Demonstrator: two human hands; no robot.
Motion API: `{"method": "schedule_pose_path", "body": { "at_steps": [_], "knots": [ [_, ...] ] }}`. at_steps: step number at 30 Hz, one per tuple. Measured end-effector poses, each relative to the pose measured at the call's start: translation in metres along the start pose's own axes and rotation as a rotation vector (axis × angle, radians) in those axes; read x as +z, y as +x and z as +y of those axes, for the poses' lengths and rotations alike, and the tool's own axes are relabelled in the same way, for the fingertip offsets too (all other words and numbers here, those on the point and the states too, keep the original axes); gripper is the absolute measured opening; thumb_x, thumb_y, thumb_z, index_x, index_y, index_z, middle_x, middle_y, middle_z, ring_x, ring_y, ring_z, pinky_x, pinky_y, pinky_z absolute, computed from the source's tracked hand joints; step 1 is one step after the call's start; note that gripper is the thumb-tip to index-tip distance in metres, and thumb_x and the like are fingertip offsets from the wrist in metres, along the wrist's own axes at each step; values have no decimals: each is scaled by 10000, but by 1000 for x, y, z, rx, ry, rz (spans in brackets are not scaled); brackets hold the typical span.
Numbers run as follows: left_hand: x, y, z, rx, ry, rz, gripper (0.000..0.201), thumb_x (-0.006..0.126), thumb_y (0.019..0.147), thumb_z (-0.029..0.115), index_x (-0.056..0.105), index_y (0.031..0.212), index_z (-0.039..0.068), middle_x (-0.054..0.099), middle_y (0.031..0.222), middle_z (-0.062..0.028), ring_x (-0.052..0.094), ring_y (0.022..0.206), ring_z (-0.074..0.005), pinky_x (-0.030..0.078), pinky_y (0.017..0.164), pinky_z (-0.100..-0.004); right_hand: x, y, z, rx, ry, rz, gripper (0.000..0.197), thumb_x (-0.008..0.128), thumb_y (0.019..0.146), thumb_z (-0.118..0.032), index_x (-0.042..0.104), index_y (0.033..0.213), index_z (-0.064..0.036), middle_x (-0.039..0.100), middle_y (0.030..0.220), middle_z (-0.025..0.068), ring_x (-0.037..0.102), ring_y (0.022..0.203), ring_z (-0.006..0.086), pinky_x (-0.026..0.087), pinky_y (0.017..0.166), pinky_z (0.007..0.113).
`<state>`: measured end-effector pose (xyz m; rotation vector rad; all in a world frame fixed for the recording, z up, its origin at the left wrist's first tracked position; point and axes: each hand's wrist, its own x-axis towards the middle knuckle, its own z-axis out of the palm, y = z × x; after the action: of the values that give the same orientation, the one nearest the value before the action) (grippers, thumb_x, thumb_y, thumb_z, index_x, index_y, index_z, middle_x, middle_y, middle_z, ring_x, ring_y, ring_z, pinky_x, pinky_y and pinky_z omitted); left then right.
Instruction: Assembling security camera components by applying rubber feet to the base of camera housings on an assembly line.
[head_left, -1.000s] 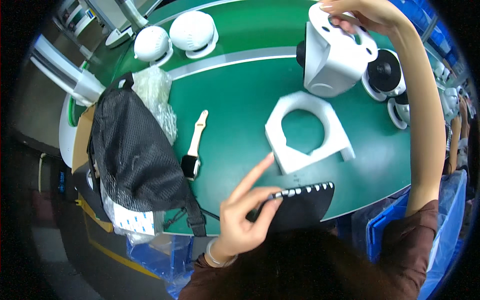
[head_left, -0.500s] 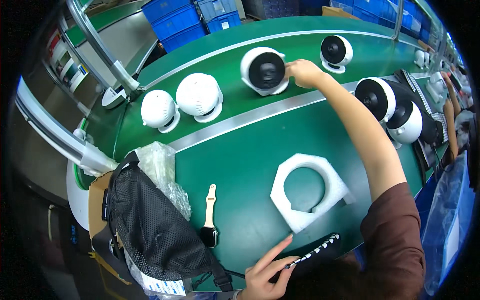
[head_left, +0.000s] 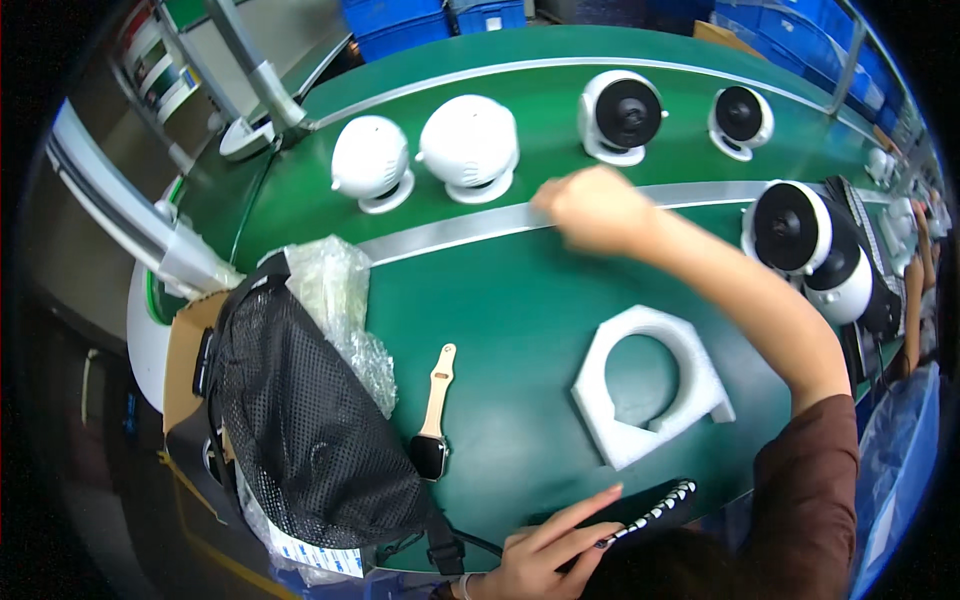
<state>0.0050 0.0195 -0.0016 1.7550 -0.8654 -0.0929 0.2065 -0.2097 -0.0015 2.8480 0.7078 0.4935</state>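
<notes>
My right hand [head_left: 595, 212], smeared by motion, hovers over the metal strip along the green bench; its fingers cannot be made out. Beyond it stands a white round fan [head_left: 622, 112] with a black front, apart from the hand. To its left are two white fans, a larger [head_left: 468, 142] and a smaller [head_left: 370, 158], turned with their backs this way. At the near edge my left hand [head_left: 560, 548] has its fingers stretched out, touching the end of a dark object with a black-and-white patterned edge [head_left: 652, 515]. A white foam ring [head_left: 605, 372] lies between my arms.
Another fan [head_left: 740, 115] stands far right, with two more [head_left: 788, 228] beside a dark bag. A watch [head_left: 436, 405], a black mesh bag [head_left: 310, 430] and clear plastic wrap [head_left: 335, 290] lie left. Blue crates [head_left: 400, 30] stand behind; a metal post [head_left: 135, 205] rises left.
My right hand has let go of the black-fronted fan and drawn back toward me and left. That fan now faces more to the right. The whole view has shifted slightly; my left hand stays beside the patterned edge.
</notes>
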Motion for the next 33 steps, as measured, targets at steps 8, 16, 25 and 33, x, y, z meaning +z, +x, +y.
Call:
{"method": "schedule_pose_path", "body": {
  "at_steps": [8,16,25,33],
  "knots": [
    [1,-2,-8,29,-156,-23,123,577,700,-27,590,815,14,593,961,-148,613,731,-237,487,610,-261,85,131,-90,-68,118,246,267,427,737,-116,489,942,44,529,966,185,541,900,279,441,744,383],
    [-1,-12,-17,-26,-116,-42,166,579,684,-35,583,836,31,505,1106,-199,575,881,-306,483,693,-304,81,170,-65,314,126,531,416,580,718,-348,496,968,-26,528,897,113,513,860,256,343,755,479],
    [6,-8,-17,-104,-94,51,136,585,644,-38,602,776,-16,521,1070,-248,564,940,-293,415,814,-306,-100,16,-49,184,1052,623,300,659,676,-287,597,766,-8,570,634,43,540,544,107,415,487,215],
    [7,-18,-15,-249,-102,68,103,581,708,-40,588,810,-33,599,696,-120,556,557,-149,427,534,-221,-114,-123,-64,155,905,414,227,660,688,-213,557,706,-11,520,577,63,487,526,101,377,500,237]
  ]
}}
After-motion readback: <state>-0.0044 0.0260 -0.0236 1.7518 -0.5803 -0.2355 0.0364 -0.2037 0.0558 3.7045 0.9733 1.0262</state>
